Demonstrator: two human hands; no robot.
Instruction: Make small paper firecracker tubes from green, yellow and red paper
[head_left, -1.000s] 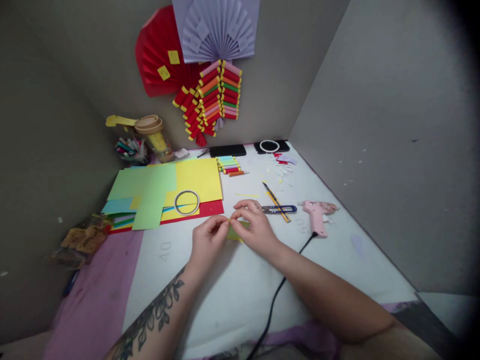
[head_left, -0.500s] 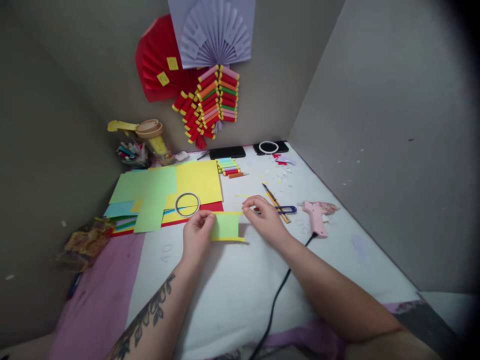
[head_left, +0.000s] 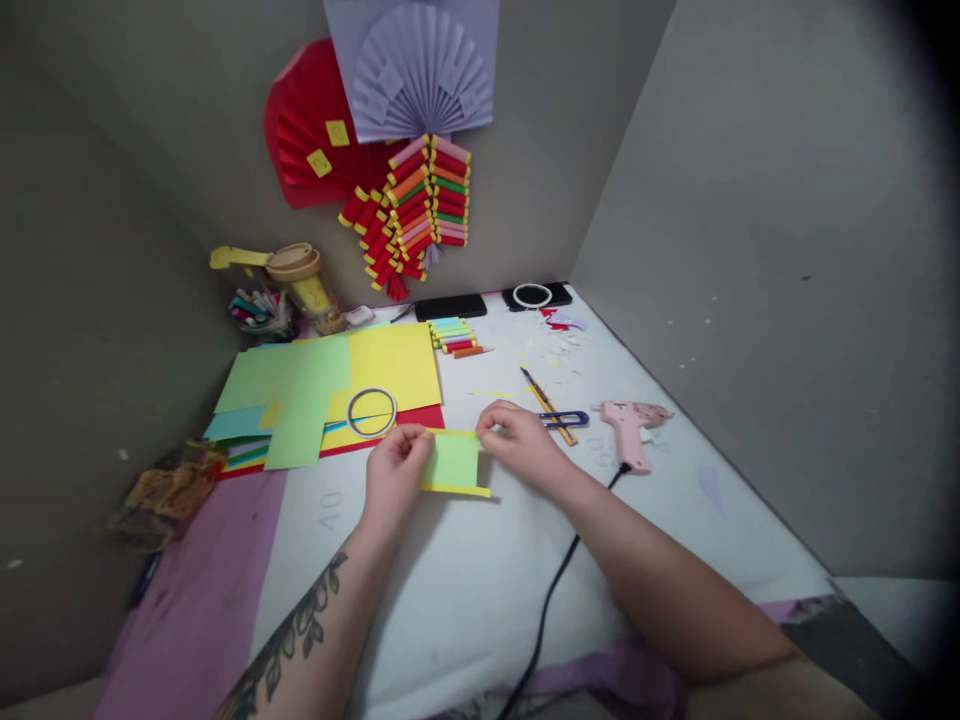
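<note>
**Small edged paper piece held between both hands above the worktable**

Far left of the work: light green sheet (head_left: 298, 375) overlapping a broad yellow sheet (head_left: 394, 365); flat pile, probably kept aside as stock. White-and-dark tape ring (head_left: 371, 391) lies on top, within reach of the left hand.

Left hand (head_left: 395, 465): thumb and fingers pinch the left part of the light green paper rectangle (head_left: 454, 463), likely to steady it. The piece is in front of the person, its long edges banded by yellow paper strips, the near one (head_left: 459, 491) running past the green at right.

Beyond: short coloured paper rolls with yellow ends (head_left: 452, 336), lined up together, seemingly to keep them tidy.

Right hand (head_left: 517, 440): thumb and finger bent at the far strip's right end, perhaps to guide that edge; cannot tell whether they clasp it.

Right side: blue-handled metal snips (head_left: 577, 419) and slim yellow-and-black cutter (head_left: 551, 407) cross just beyond the hand; pink glue gun (head_left: 625, 430) lies farther right, its cord trailing towards the person. Tools look handy for that side.

Differences: one second ago the fingertips met over the piece, hiding much of it. Hands now apart, green face exposed. Against half a second ago, nearly the same spread.
</note>
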